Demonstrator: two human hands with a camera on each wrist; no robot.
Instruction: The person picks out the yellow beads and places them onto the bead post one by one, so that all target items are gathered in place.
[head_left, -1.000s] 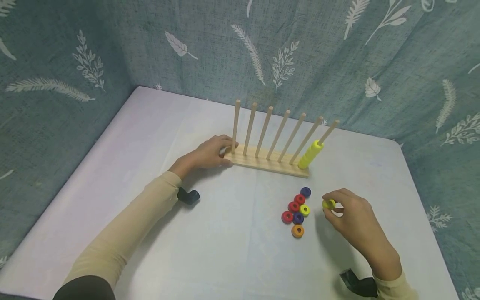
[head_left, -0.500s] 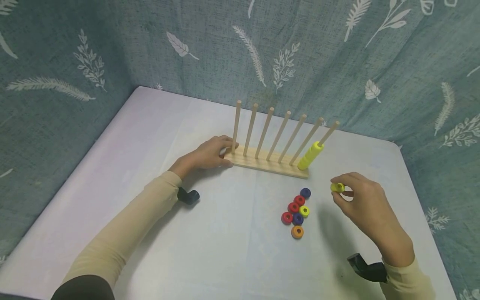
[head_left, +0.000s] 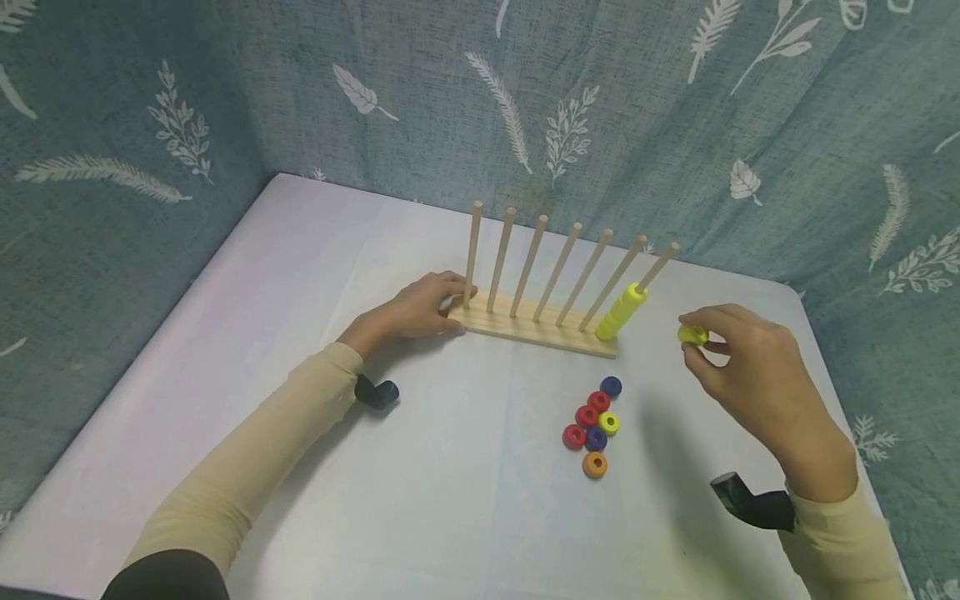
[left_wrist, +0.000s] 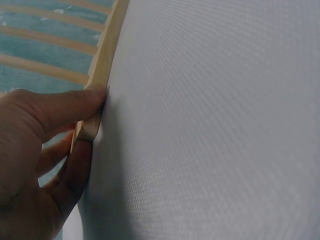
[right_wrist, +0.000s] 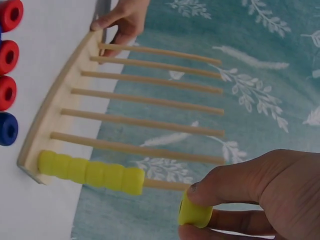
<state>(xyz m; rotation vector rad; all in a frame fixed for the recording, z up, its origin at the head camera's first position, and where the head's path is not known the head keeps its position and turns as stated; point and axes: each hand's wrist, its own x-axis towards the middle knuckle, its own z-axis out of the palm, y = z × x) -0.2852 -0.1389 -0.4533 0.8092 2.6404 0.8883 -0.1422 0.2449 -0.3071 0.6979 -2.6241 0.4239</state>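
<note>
A wooden peg rack (head_left: 525,327) with several upright pegs stands towards the back of the table. My left hand (head_left: 422,307) grips its left end, thumb on the front edge; the left wrist view shows the thumb and fingers around the base end (left_wrist: 91,125). On the rightmost peg sits a stack of yellow beads (head_left: 622,312), its upper part bare. To the right of the rack, my right hand (head_left: 757,375) pinches a yellow bead (head_left: 692,335) between thumb and fingers, raised over the table. In the right wrist view this held bead (right_wrist: 195,212) appears near the tip of the stacked peg.
Loose ring beads lie in front of the rack's right end: several in red (head_left: 574,436), blue (head_left: 611,386), yellow (head_left: 609,422) and orange (head_left: 595,464). A leaf-patterned teal curtain (head_left: 420,108) hangs behind the white table (head_left: 405,500).
My right hand has moved up and to the right with the pinched yellow bead, away from the loose beads. My left hand stays on the rack's end.
</note>
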